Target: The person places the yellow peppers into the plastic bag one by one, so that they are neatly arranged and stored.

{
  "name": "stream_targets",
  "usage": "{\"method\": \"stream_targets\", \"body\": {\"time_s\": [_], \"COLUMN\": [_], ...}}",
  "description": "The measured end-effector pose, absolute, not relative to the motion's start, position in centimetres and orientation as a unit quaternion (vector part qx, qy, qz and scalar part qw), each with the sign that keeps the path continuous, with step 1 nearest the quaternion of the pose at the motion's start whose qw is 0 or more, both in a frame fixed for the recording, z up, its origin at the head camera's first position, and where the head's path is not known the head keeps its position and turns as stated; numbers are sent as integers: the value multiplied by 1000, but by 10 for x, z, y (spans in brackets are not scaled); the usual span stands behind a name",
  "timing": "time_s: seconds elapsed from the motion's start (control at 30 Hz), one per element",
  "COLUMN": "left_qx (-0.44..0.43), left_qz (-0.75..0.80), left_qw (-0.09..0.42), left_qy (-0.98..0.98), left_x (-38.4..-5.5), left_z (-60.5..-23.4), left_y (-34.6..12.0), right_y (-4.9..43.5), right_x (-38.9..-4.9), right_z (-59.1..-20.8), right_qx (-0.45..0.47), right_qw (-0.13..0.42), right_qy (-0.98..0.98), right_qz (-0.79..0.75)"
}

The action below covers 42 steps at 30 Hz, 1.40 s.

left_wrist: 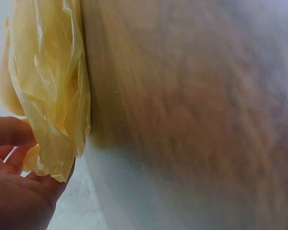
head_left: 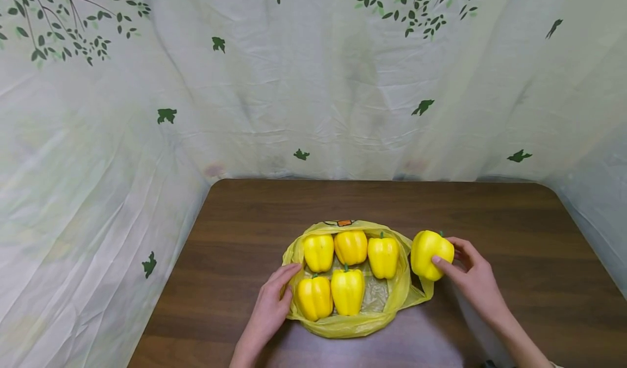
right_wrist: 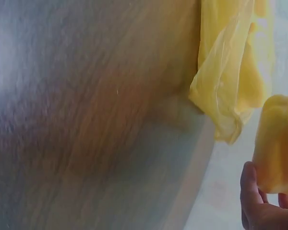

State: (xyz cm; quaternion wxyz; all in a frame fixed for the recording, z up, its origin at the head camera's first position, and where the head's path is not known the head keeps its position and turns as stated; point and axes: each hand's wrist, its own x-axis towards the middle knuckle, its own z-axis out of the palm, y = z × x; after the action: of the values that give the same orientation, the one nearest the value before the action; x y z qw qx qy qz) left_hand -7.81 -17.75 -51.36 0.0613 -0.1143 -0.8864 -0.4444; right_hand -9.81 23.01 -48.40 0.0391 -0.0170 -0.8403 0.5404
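Note:
A thin yellow plastic bag (head_left: 338, 332) lies spread wide at its mouth, with several yellow bell peppers (head_left: 348, 292) inside in two rows. My left hand (head_left: 271, 302) holds the bag's left rim, the plastic between thumb and fingers in the left wrist view, where the hand (left_wrist: 19, 182) sits below the crumpled side. Just beyond the bag's right side, my right hand (head_left: 472, 275) grips another yellow bell pepper (head_left: 426, 255), thumb on its front and fingers behind. In the right wrist view this held pepper (right_wrist: 278, 143) is beside the bag's drooping handle (right_wrist: 225, 115).
The bag rests on a dark brown wooden table (head_left: 235, 221) with rounded far corners. Pale curtains (head_left: 313, 85) printed with leaves and branches hang behind it and at both sides.

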Motion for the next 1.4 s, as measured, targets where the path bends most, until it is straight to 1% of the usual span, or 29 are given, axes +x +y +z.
{"method": "stream_targets", "body": {"time_s": [0.23, 0.53, 0.67, 1.0, 1.23, 1.4], "left_qx": [-108, -110, -110, -113, -113, -111], "left_qz": [-447, -447, -447, -447, -445, -444], "left_qw": [53, 54, 55, 58, 61, 60], "left_qy": [-886, -886, -886, -886, -886, -887], "left_x": [-79, -79, -79, -78, -78, -78], "left_z": [-513, -513, -513, -513, -513, -513], "left_y": [-177, -177, -177, -177, -178, -178], "right_y": [222, 211, 205, 192, 182, 175], "right_x": [-93, -84, -80, -70, -63, -61], "right_z": [-483, -480, -479, -478, -483, -487], "right_qx": [-11, 9, 5, -11, -3, -10], "right_qw": [26, 7, -12, -35, -31, -39], "right_qy": [-846, -843, -839, -826, -814, -807], "right_qz": [532, 538, 544, 562, 580, 590]}}
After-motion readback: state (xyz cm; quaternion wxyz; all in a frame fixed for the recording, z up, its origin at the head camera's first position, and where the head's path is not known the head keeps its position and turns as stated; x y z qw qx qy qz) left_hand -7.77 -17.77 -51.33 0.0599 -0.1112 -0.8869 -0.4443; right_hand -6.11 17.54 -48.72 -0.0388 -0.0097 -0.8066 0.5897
